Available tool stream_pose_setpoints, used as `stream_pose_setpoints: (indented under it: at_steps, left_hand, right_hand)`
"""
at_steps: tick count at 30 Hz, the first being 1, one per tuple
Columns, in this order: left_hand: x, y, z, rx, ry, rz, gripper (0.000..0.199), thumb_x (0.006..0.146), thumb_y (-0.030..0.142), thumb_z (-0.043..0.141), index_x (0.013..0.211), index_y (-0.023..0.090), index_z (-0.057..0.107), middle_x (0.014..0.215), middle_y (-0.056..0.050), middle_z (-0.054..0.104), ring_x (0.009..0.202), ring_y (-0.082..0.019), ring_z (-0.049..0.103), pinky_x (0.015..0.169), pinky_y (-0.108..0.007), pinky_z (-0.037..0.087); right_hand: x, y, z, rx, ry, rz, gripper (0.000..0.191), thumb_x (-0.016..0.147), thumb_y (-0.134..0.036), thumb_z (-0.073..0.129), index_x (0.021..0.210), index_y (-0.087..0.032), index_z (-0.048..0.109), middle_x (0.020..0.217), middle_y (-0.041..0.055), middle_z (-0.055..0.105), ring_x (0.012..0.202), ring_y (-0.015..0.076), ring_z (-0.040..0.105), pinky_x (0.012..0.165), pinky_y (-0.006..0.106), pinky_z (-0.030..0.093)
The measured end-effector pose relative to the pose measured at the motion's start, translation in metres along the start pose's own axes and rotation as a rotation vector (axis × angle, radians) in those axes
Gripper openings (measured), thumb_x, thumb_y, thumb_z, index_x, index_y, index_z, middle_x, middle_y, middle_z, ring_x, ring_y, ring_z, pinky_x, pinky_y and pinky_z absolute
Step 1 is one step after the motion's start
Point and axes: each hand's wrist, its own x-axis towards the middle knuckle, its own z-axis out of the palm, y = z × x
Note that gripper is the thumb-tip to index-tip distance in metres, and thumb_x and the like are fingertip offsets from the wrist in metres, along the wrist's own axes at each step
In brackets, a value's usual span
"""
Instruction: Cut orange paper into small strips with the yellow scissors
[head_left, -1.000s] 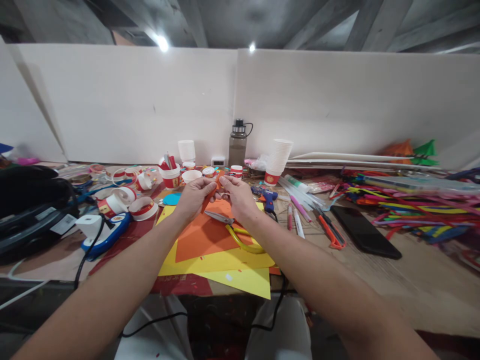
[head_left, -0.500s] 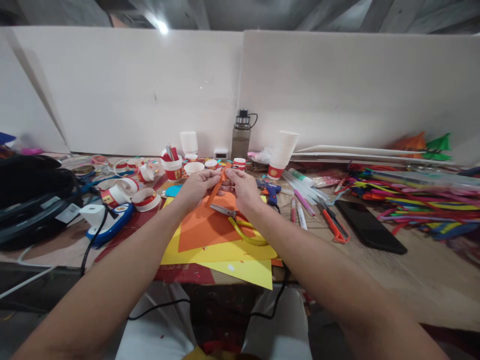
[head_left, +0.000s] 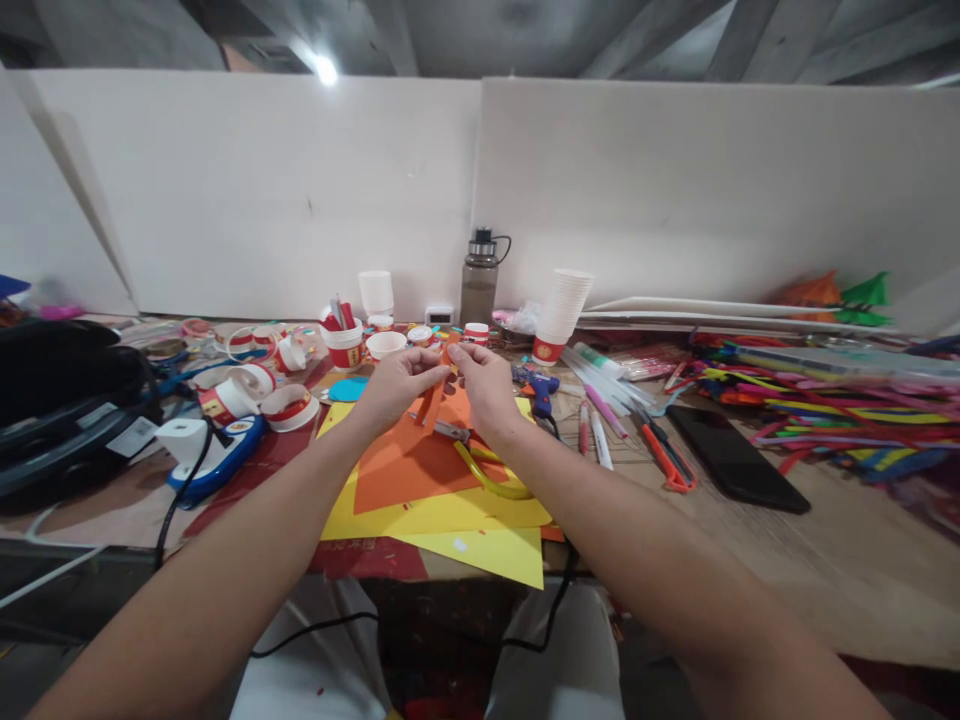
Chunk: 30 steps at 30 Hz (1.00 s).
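An orange paper strip (head_left: 431,403) is held between my two hands, above the sheets on the table. My left hand (head_left: 401,385) pinches it from the left, and my right hand (head_left: 484,385) grips its upper end from the right. Beneath them lies an orange sheet (head_left: 397,475) on yellow paper (head_left: 442,515). Scissors with yellow handles (head_left: 491,478) rest on the sheets beside my right wrist, their blades pointing left under the strip. My fingertips partly cover the strip.
Paper cups (head_left: 345,347) and a bottle (head_left: 478,285) stand behind the hands. A blue glue gun (head_left: 541,388), markers (head_left: 602,440), an orange cutter (head_left: 666,455), a phone (head_left: 735,455) and pipe cleaners (head_left: 840,400) lie right. Cut cup rings (head_left: 289,405) and a power strip (head_left: 221,460) are left.
The strip has turned steeper, and its two lower ends now show apart. My left hand has shifted slightly along it. The camera view has tilted up a little.
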Motion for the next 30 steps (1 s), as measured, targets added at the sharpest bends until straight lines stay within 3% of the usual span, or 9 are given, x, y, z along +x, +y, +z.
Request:
stream_pose_setpoints:
  at_steps: [7,13,21,30]
  left_hand:
    - [-0.003,0.002,0.007,-0.185,0.014,-0.084,0.033,0.071,0.040,0.071,0.084,0.012,0.059,0.077,-0.007,0.069,0.062,-0.015,0.064,0.061,-0.030,0.052]
    - [0.001,-0.007,0.009,-0.227,-0.008,-0.005,0.027,0.076,0.037,0.068,0.079,0.013,0.057,0.072,-0.004,0.066,0.051,-0.008,0.056,0.049,-0.021,0.044]
    - [0.002,-0.011,0.010,-0.258,-0.011,0.019,0.026,0.077,0.037,0.067,0.078,0.014,0.056,0.067,-0.002,0.065,0.050,-0.008,0.055,0.050,-0.022,0.043]
    - [-0.001,-0.008,0.012,-0.245,0.025,0.042,0.024,0.078,0.036,0.065,0.075,0.014,0.055,0.067,0.000,0.062,0.048,-0.005,0.049,0.046,-0.020,0.037]
  right_hand:
    - [-0.003,-0.001,0.001,-0.036,0.012,-0.068,0.019,0.068,-0.033,0.066,0.073,-0.015,0.063,0.063,-0.0037,0.056,0.054,0.0072,0.046,0.049,0.021,0.038]
    - [-0.004,0.002,0.001,0.004,-0.074,-0.094,0.019,0.073,-0.036,0.064,0.071,-0.018,0.058,0.049,-0.0072,0.046,0.042,0.0081,0.044,0.041,0.022,0.037]
    - [-0.008,-0.003,0.004,0.048,-0.085,-0.081,0.016,0.074,-0.034,0.063,0.072,-0.019,0.056,0.047,-0.0082,0.043,0.036,0.0077,0.040,0.034,0.022,0.036]
    - [-0.010,-0.009,0.004,-0.050,-0.035,-0.159,0.015,0.074,-0.031,0.062,0.078,-0.018,0.057,0.055,-0.0062,0.051,0.048,0.0073,0.045,0.049,0.021,0.038]
